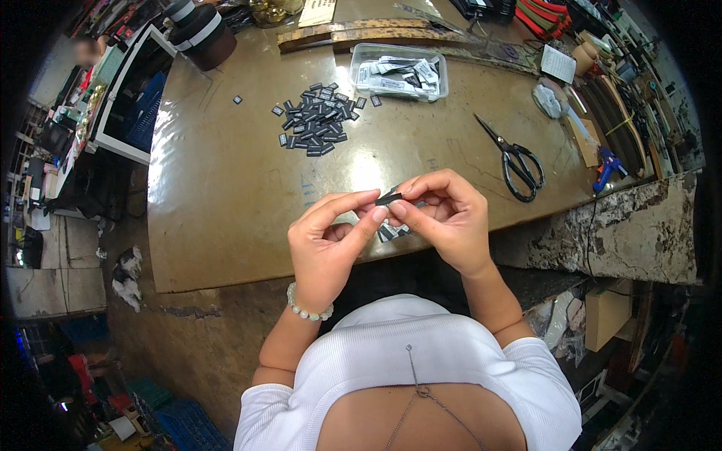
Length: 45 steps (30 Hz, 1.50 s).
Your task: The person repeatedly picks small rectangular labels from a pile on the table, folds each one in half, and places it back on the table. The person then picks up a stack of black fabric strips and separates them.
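My left hand [329, 228] and my right hand [449, 218] meet over the near edge of the table. Between their thumbs and index fingertips they pinch a small dark strip [389, 199], which looks like a folded label. Under the fingers lie several black-and-white pieces [389, 231], partly hidden by my hands. Farther off, a heap of small black folded pieces [316, 120] with pale marks is spread on the table. Behind it stands a clear plastic box [361, 54] holding white and black strips. To the right lie black-handled scissors [514, 161], blades slightly apart.
The brown table [218, 203] has a sheet-like shiny top. Wooden bars [368, 34] lie along its back. A dark round container [201, 37] stands at the far left. A blue glue gun [608, 169] and a chipped ledge [609, 229] are at the right.
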Each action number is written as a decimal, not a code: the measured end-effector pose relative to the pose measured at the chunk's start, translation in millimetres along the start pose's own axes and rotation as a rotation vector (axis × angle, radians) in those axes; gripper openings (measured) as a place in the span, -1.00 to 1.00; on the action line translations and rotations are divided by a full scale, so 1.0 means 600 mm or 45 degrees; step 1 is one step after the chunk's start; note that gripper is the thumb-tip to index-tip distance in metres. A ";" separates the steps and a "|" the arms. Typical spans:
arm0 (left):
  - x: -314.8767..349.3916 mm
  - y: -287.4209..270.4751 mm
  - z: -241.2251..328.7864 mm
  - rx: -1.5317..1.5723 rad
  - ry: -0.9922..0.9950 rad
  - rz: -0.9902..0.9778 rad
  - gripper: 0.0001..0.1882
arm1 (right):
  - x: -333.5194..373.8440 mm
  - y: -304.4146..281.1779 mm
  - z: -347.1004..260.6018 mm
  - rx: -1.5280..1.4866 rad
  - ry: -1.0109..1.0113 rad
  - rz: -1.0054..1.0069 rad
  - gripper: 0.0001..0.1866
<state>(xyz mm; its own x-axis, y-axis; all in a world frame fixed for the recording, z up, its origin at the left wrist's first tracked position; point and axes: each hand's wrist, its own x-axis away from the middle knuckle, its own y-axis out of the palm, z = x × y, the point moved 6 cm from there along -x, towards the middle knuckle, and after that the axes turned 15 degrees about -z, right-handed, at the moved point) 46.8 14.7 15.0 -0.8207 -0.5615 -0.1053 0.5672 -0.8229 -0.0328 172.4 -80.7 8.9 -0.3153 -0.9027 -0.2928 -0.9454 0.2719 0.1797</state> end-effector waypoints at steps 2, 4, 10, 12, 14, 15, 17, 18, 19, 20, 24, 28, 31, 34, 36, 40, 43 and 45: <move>0.001 0.001 -0.001 0.022 0.004 -0.007 -0.77 | 0.001 -0.002 0.002 -0.012 0.028 0.006 -0.82; 0.002 0.002 -0.005 0.044 0.002 -0.011 -0.75 | 0.001 -0.003 0.004 -0.036 0.028 0.013 -0.81; -0.003 0.007 -0.015 0.097 0.100 0.029 -0.63 | -0.001 0.001 0.024 -0.197 0.076 0.030 -0.79; -0.003 0.008 -0.019 0.098 0.115 0.032 -0.58 | 0.002 0.003 0.036 -0.251 0.175 -0.002 -0.80; -0.004 0.008 -0.020 0.027 0.147 0.034 -0.57 | 0.008 0.007 0.049 -0.324 0.328 -0.057 -0.80; -0.004 0.008 -0.021 -0.006 0.158 0.038 -0.56 | 0.009 0.007 0.047 -0.288 0.291 -0.080 -0.82; 0.001 0.011 -0.024 -0.071 0.154 0.011 -0.56 | 0.011 0.005 0.041 -0.228 0.190 -0.100 -0.82; 0.003 0.012 -0.026 -0.104 0.134 -0.004 -0.55 | 0.012 0.005 0.039 -0.199 0.139 -0.106 -0.82; 0.004 0.012 -0.028 -0.122 0.132 -0.019 -0.53 | 0.014 0.005 0.045 -0.230 0.180 -0.096 -0.83; 0.005 0.010 -0.029 -0.141 0.115 -0.036 -0.51 | 0.016 0.005 0.050 -0.266 0.213 -0.088 -0.83; 0.005 0.013 -0.034 -0.180 0.079 -0.067 -0.46 | 0.026 0.007 0.068 -0.377 0.312 -0.051 -0.84; 0.003 0.014 -0.035 -0.231 0.131 -0.012 -0.73 | 0.025 0.001 0.065 -0.136 0.294 -0.152 -0.82; -0.033 -0.003 -0.036 -0.465 0.223 -0.109 -0.96 | 0.010 -0.017 0.077 -0.051 0.431 -0.279 -0.75; -0.105 -0.064 -0.046 -0.690 0.321 0.111 -0.89 | -0.015 -0.063 0.070 -0.056 0.253 -0.126 -0.76; -0.165 -0.114 -0.074 -0.907 0.043 0.119 -0.75 | -0.014 -0.086 0.075 0.061 0.343 -0.053 -0.78; -0.143 -0.100 -0.096 -1.361 0.110 0.062 -0.61 | -0.002 -0.078 0.096 0.687 0.559 -0.300 -0.79; -0.070 -0.025 -0.110 -1.115 0.158 -0.139 -0.77 | -0.009 -0.060 0.095 1.003 0.302 -0.344 -0.81; -0.029 0.021 -0.110 -1.117 0.155 -0.116 -0.76 | -0.016 -0.064 0.101 1.160 0.291 -0.299 -0.82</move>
<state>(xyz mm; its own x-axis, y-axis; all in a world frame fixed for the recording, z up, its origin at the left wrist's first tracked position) 72.8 19.6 -49.2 -0.8807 -0.4427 -0.1687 0.3893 -0.4733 -0.7902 206.5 -62.4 -52.3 -0.1770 -0.9840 -0.0215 -0.7142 0.1434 -0.6851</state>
